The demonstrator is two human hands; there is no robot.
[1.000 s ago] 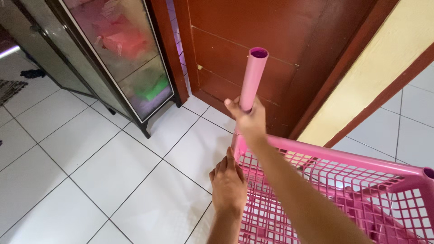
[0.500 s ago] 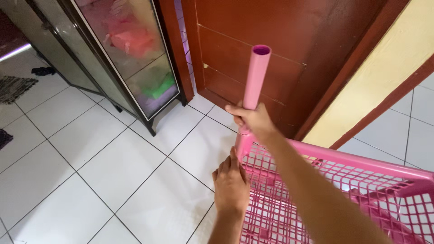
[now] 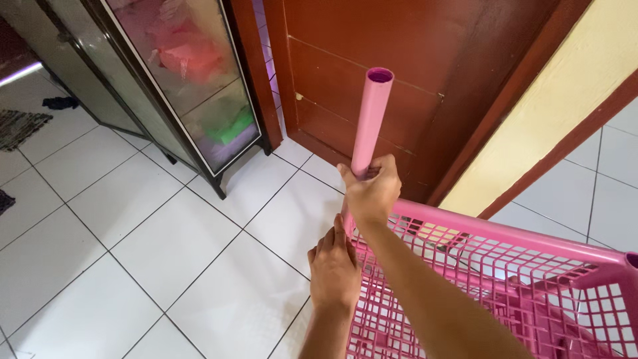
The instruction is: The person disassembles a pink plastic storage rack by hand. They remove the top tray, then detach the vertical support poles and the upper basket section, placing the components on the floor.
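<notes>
A: What are the hands doing?

B: The right hand (image 3: pixel 372 193), centre of the frame, is closed in a full grip round the lower part of a pink plastic tube (image 3: pixel 369 119). The tube stands nearly upright, leaning a little to the right at its top, with its open end towards the upper middle of the frame. The left hand (image 3: pixel 334 266) sits just below, fingers together and fairly flat, pressed against the outer corner of a pink plastic lattice basket (image 3: pixel 505 279). I can't tell whether those fingers curl round anything, since only the back of the hand shows.

A: Does the tube meet the basket?

B: Its lower end runs down to the basket's corner, but the right hand covers the joint, so how it seats is hidden.

A: And the basket itself?

B: It fills the lower right and is cut off by the bottom and right edges. A second tube socket (image 3: pixel 631 259) shows at the right edge, only in part.

A: Around them?

B: A white tiled floor (image 3: pixel 133 252) on the left, a reddish-brown wooden door (image 3: pixel 412 60) behind the tube, a yellow wall (image 3: pixel 565 100) upper right. A dark-framed glass cabinet (image 3: pixel 193 86) is at the upper left; its contents are blurred pink and green shapes.
</notes>
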